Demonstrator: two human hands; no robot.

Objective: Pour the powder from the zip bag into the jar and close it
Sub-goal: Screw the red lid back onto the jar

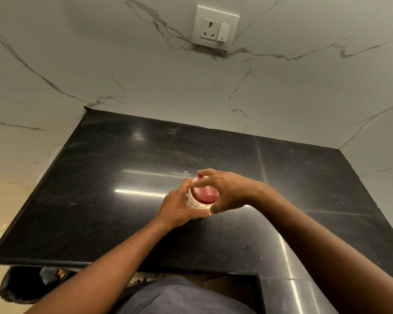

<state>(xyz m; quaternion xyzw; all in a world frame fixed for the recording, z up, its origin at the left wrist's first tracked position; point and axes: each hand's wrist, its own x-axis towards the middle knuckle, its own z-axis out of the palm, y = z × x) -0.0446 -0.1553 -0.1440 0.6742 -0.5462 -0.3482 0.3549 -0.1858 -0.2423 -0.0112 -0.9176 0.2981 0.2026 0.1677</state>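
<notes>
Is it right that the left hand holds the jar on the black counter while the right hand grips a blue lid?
Not quite. In the head view the lid is red, not blue. The rest holds: the left hand holds the jar on the black counter while the right hand grips the lid.

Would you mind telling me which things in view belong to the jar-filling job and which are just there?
Part of the job:
- jar, gripped by the left hand
- red lid, on the jar, under the right hand

Just there:
- black counter
- wall socket
- dark bag below the counter edge

No zip bag is visible.
</notes>
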